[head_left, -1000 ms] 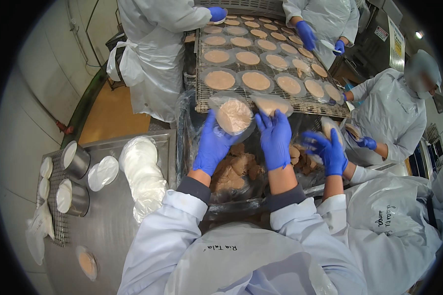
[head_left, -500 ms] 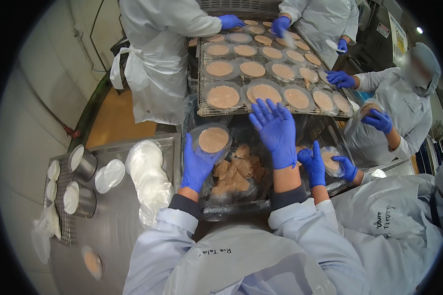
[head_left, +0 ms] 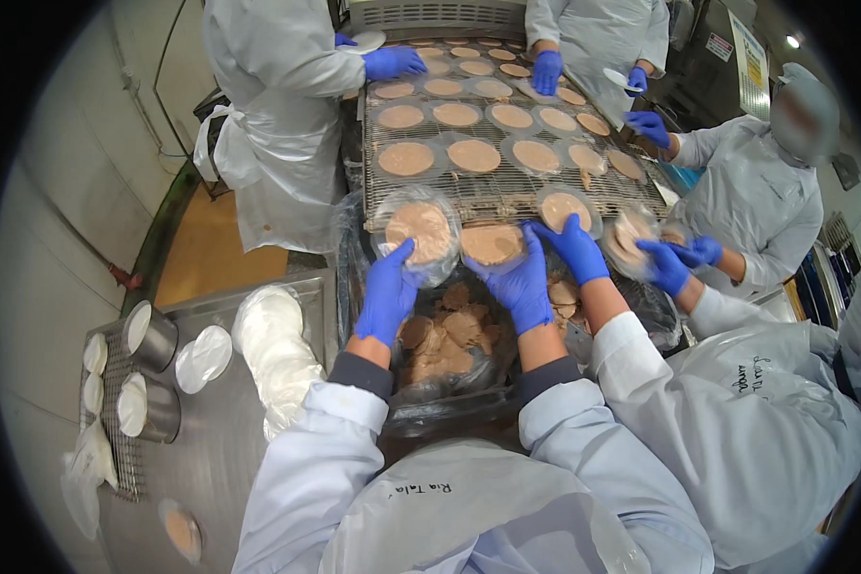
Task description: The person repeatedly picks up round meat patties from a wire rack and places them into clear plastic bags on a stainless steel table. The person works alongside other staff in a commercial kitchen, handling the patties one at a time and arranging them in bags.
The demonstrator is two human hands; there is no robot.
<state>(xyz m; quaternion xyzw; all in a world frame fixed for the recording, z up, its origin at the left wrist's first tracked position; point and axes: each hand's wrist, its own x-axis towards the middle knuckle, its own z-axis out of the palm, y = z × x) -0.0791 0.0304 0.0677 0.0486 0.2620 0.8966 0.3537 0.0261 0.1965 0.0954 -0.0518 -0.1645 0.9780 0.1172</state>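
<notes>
Your right hand [head_left: 515, 292], bare-palmed half a second ago, has closed on a tan disc in film [head_left: 491, 239] at lower centre of the belt. Your left hand [head_left: 389, 297] has risen from above the bin with its filmed disc [head_left: 418, 228]. Both grips are now loaded: left, thumb on top, fingers hidden beneath; right, thumb and fingers at the disc's near edge.

Below your wrists, at centre of the frame, the plastic-lined bin [head_left: 440, 413] holds tan pieces [head_left: 454, 335]. At lower left, the steel bench [head_left: 234, 469] carries a white stack [head_left: 275, 349].

Right of your hands, a co-worker's gloved hand [head_left: 576, 251] now holds another disc [head_left: 564, 208].

Beyond, the mesh belt [head_left: 512, 198] has brought the row with the ragged disc [head_left: 586, 158] to the front; the row formerly ahead of it is off the mesh. Judged from this, you are handling front-row discs, with neither hand free.

At the top of the frame, other gloved hands [head_left: 394, 63] work over further rows.
</notes>
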